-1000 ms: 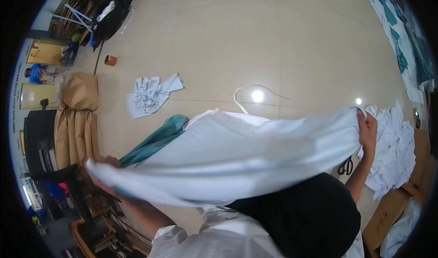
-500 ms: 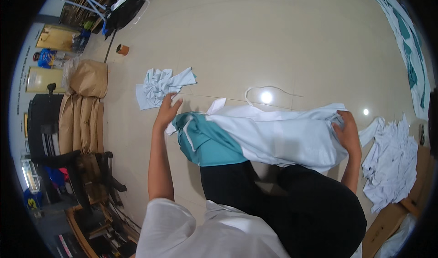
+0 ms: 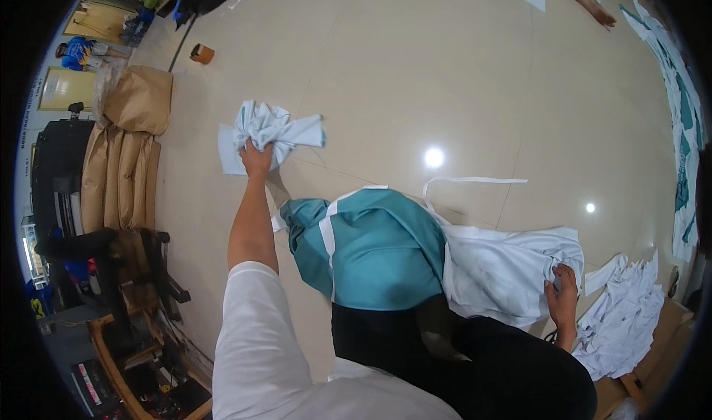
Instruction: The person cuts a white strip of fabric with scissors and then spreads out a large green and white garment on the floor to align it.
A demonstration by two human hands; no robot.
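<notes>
left hand (image 3: 256, 160) now across, closed on knotted cloth (image 3: 268, 125); right hand (image 3: 564, 297) on rumpled fabric (image 3: 497, 270), grip unclear

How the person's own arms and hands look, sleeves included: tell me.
The left arm wears a loose, plain white sleeve ending near the elbow; below it, the arm and left hand are bare, with no glove or watch visible. The right hand shows no glove or watch either; its sleeve is out of sight.
</notes>
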